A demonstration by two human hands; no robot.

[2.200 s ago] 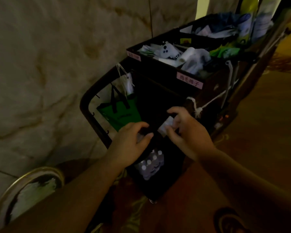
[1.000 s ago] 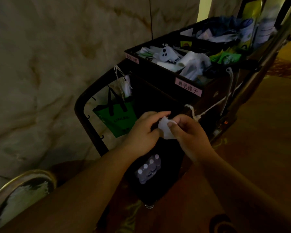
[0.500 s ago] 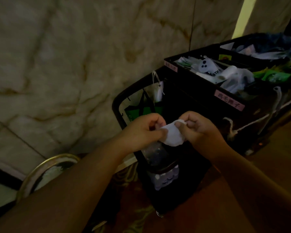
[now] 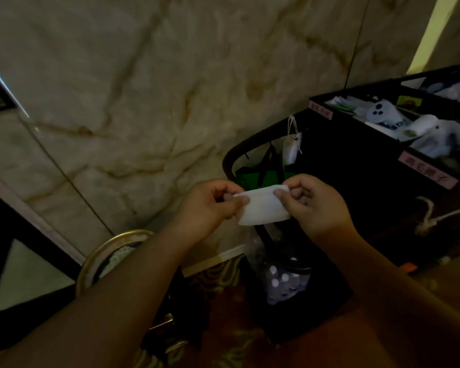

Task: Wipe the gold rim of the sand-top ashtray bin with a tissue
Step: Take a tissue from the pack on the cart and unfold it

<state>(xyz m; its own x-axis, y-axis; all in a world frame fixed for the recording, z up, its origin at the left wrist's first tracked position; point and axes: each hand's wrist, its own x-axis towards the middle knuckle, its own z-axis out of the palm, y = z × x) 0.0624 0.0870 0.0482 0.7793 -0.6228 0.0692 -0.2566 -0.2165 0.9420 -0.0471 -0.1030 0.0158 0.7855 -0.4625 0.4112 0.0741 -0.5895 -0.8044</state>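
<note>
A white tissue [image 4: 262,207] is stretched flat between both hands at mid frame. My left hand [image 4: 207,205] pinches its left edge and my right hand [image 4: 314,205] pinches its upper right corner. The ashtray bin's gold rim [image 4: 91,261] curves at the lower left, below and left of the hands, with pale sand [image 4: 120,254] showing inside it. My left forearm covers the rim's near right part. The hands are well above the bin and not touching it.
A black housekeeping cart [image 4: 356,166] stands at right, its top trays full of white packets. A green bag [image 4: 260,176] hangs on its end. Bottled water [image 4: 284,282] sits low in it. A marble wall [image 4: 144,102] runs behind.
The view has swung left, so the cart shifted right and more of the gold rim shows. The tissue has been pulled from a crumpled wad into a flat sheet between both hands.
</note>
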